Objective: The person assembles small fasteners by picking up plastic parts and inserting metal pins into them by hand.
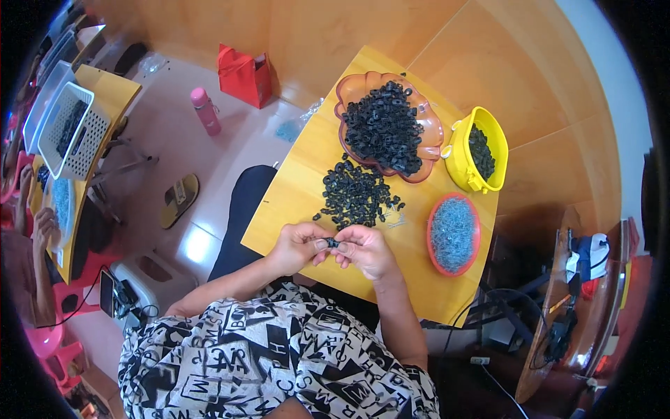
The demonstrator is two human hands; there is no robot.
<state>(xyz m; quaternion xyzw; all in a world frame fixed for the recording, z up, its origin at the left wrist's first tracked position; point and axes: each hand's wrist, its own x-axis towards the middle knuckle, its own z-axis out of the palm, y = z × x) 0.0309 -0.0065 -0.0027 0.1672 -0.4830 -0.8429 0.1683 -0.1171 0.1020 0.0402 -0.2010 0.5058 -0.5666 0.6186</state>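
Observation:
My left hand [298, 248] and my right hand [364, 253] meet over the near edge of the wooden table [286, 195]. Pinched between the fingertips of both is a small black plastic part [331, 243], its details too small to make out. Just beyond my hands lies a loose pile of black plastic parts [354, 194]. Farther back, an orange scalloped tray [430, 126] holds a heap of similar black parts. A few thin metal pins [396, 216] are scattered right of the loose pile. A red oval dish [477, 241] at the right is filled with small silvery pieces.
A yellow bucket [457, 153] with black parts stands at the table's right edge. On the floor are a pink bottle [205, 112], a red bag [244, 77] and a slipper [180, 201]. At far left, another person's hand [46, 227] works by a table with a white basket [91, 143].

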